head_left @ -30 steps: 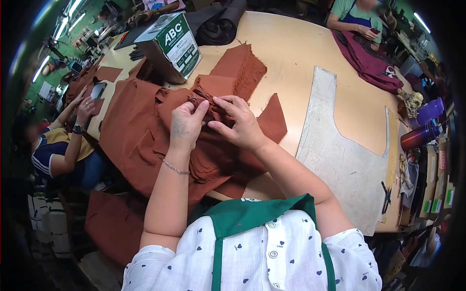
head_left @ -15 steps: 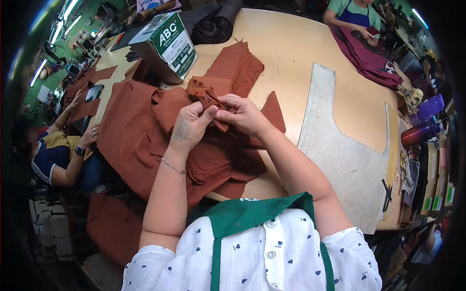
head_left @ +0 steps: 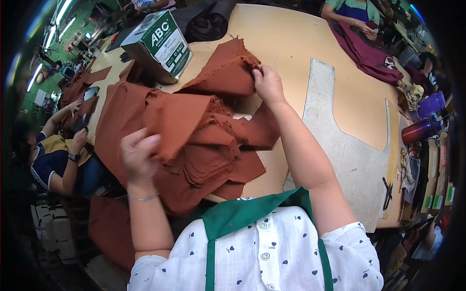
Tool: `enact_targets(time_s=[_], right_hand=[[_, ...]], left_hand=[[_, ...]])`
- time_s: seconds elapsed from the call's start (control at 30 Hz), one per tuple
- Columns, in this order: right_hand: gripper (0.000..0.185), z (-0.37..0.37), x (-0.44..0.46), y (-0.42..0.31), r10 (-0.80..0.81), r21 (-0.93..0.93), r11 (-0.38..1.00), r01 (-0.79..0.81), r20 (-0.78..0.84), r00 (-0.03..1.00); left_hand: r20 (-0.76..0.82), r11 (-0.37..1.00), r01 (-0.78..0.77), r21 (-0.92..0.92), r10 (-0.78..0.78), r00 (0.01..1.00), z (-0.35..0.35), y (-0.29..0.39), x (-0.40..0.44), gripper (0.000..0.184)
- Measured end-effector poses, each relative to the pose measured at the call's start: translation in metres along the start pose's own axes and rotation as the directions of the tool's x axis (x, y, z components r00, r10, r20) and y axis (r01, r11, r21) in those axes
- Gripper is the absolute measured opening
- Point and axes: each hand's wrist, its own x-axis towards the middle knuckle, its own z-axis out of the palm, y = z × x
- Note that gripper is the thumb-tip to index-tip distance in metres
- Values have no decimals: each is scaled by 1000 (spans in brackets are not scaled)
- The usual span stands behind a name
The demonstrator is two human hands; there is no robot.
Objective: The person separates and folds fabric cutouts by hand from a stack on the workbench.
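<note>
Rust-brown cut fabric pieces lie in a loose heap (head_left: 121, 111) on the table before me. My left hand (head_left: 141, 154), blurred by motion, has curled fingers at the edge of a raised fabric panel (head_left: 180, 121) and appears to grip it. Farther off, my right hand (head_left: 268, 83) pinches the frayed corner of a folded stack of the same fabric (head_left: 225, 72), which is partly lifted. Between the hands, layered pieces with ragged edges (head_left: 208, 167) sit in the heap.
A green and white ABC can (head_left: 162, 48) stands behind the heap, near a dark roll (head_left: 208, 24). To the right lie a grey flat pattern (head_left: 335, 145) and scissors (head_left: 387, 194). Tumblers (head_left: 421, 131) line the right edge. Other people work at left and far right.
My hands, together at a fabric bundle before, have parted. The left moved left and nearer me; the right moved up and right to the stack's corner. The fabric between them has spread.
</note>
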Motion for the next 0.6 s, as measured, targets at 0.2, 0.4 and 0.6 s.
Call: enact_targets(time_s=[0.2,0.4,0.6], right_hand=[[22,8,9,-7,237,385,873,-298,199,951],[15,-10,-23,-63,-2,667,624,-406,521,853],[17,12,-73,-88,-96,635,757,-155,343,935]], left_hand=[[-334,515,355,780,-138,933,-150,-69,-40,9],[157,80,-292,953,694,703,-16,-25,-8,29],[16,833,-105,544,115,993,54,-47,53,21]])
